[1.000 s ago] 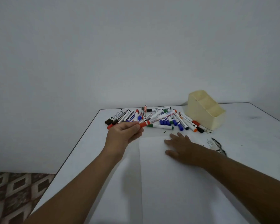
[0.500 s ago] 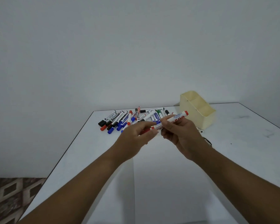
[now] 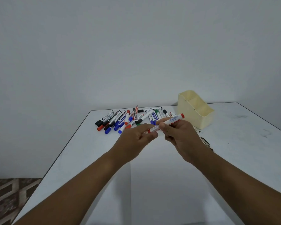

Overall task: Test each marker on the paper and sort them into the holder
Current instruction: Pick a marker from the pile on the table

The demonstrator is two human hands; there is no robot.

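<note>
Left hand: my left hand (image 3: 137, 135) pinches the near, capped end of the red marker (image 3: 166, 124) between thumb and fingertips; the other fingers lie loosely curled.
Right hand: my right hand (image 3: 179, 133) grips the marker's barrel, thumb on the near side, fingers wrapped behind it.
Red marker: white barrel with red print, red plug at the far end, held in the air above the table (image 3: 250, 143), tilted up toward the right. Whether the cap has parted from the barrel I cannot tell; my fingers cover the joint.
Marker pile: the loose markers (image 3: 120, 120) lie at the table's far edge, a mix of black, blue, red and green caps, touching and overlapping one another.
Holder: the cream holder (image 3: 195, 109) stands to the right of the pile, stepped compartments open at the top; no marker shows in it.
Paper: a white sheet (image 3: 161, 184) lies flat on the table beneath my forearms.
Small item: something dark, partly hidden behind my right wrist (image 3: 205, 141), unidentifiable.
</note>
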